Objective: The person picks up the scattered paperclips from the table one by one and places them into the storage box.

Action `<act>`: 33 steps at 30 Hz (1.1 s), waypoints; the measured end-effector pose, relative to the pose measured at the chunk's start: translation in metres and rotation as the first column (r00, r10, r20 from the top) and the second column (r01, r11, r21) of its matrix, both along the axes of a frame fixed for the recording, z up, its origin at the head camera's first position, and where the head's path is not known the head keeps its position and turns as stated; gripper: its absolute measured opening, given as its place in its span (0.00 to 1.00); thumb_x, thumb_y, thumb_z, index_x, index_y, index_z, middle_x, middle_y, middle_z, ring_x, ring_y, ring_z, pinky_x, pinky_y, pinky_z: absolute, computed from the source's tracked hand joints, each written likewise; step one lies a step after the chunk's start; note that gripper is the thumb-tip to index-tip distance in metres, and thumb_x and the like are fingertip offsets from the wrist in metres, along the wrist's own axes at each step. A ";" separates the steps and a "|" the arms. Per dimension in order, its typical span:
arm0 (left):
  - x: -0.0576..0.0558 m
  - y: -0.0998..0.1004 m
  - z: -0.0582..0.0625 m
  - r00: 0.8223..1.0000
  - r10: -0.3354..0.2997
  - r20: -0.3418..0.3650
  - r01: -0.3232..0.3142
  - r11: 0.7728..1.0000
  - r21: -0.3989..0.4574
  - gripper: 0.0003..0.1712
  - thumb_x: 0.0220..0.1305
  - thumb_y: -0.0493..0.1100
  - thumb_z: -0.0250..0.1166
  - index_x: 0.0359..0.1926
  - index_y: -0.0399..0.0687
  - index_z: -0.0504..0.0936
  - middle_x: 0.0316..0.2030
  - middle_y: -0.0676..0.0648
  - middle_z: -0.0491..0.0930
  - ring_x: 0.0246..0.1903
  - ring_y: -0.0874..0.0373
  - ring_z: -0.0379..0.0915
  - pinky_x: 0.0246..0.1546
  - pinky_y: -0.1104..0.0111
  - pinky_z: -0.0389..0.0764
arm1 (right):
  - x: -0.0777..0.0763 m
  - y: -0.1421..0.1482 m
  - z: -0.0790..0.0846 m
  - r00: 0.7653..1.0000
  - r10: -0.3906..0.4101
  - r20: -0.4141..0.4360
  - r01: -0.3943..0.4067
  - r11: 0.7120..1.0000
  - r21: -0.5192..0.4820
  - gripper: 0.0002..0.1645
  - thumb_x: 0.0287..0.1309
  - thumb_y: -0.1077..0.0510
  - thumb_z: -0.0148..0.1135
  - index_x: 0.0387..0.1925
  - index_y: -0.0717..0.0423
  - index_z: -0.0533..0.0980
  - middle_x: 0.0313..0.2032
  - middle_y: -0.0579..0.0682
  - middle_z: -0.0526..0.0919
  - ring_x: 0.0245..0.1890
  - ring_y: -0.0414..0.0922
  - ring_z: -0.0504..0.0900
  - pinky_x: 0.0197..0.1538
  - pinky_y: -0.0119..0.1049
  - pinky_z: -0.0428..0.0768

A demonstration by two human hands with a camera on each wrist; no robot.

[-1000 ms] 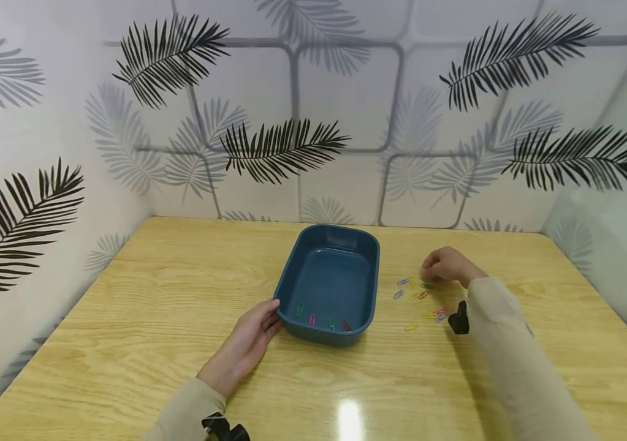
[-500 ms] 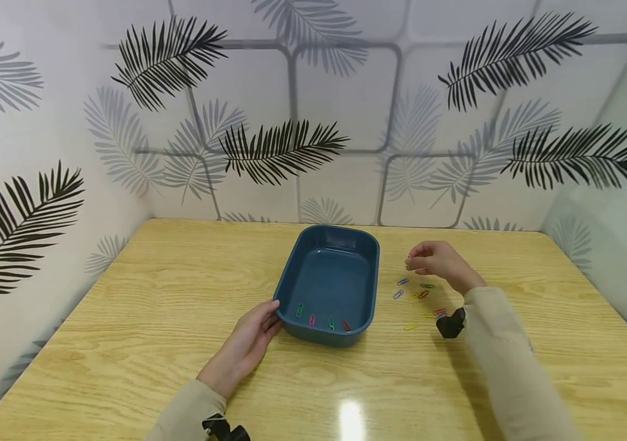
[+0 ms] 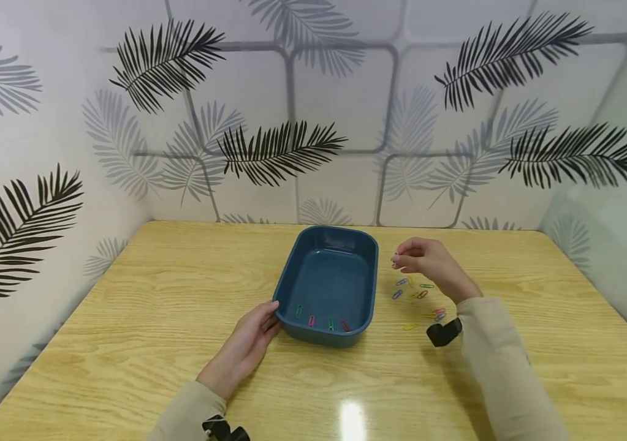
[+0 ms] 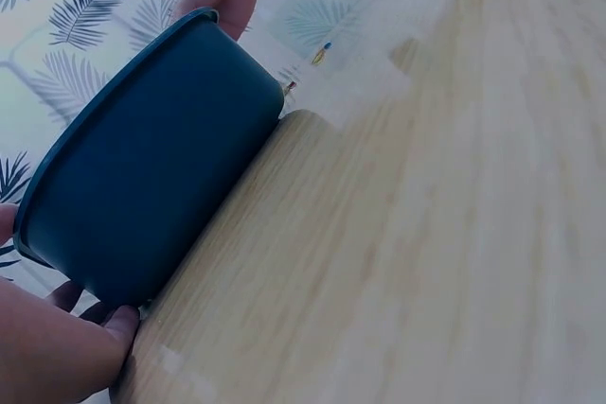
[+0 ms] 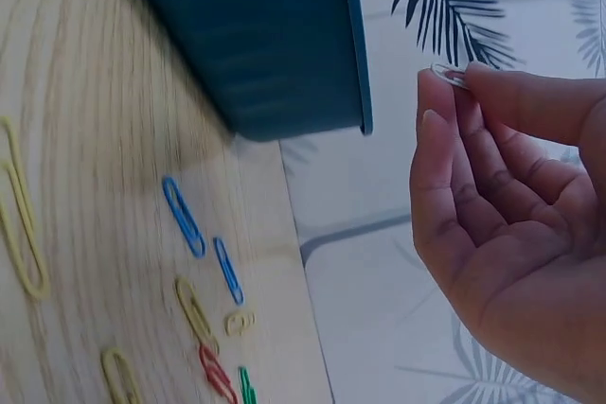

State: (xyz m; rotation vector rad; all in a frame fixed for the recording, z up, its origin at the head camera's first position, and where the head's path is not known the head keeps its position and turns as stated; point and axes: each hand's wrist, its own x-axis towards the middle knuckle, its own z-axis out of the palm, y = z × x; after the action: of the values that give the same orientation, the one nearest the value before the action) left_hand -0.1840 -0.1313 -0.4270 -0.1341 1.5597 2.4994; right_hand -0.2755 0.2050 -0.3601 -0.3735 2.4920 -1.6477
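A deep blue plastic tray (image 3: 326, 269) stands on the table, with several paper clips (image 3: 311, 320) in green, pink and red lying along its near end. My left hand (image 3: 244, 346) holds the tray at its near left corner, thumb on the rim and fingers against the lower side (image 4: 71, 338). To the right of the tray, my right hand (image 3: 434, 266) is raised above the table. Between thumb and fingertips it pinches a white paper clip (image 5: 450, 76), which is barely visible in the head view.
Loose paper clips lie on the table right of the tray, among them a blue one (image 5: 183, 218), a yellow one (image 5: 21, 219) and a red one (image 3: 422, 294). Behind the wooden table (image 3: 192, 275) rises a leaf-patterned wall (image 3: 341, 177).
My right hand has lifted from the paper clips and moved left toward the tray, carrying the white paper clip. The left hand and the tray have stayed in place.
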 end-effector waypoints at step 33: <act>-0.001 0.000 -0.001 1.000 0.004 0.000 -0.004 1.000 -0.009 0.26 0.71 0.38 0.51 0.64 0.24 0.63 0.62 0.34 0.67 0.61 0.51 0.62 0.63 0.62 0.63 | 0.036 -0.067 0.001 0.993 0.110 -0.035 -0.112 0.991 -0.071 0.08 0.61 0.62 0.64 0.38 0.65 0.78 0.33 0.52 0.84 0.41 0.57 0.82 0.46 0.50 0.81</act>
State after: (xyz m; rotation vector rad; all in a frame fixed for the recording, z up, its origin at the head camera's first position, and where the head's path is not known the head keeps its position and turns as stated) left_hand -0.1847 -0.1309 -0.4280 -0.1391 1.5717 2.4960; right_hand -0.2399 0.1383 -0.3589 -0.5401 2.3901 -1.7047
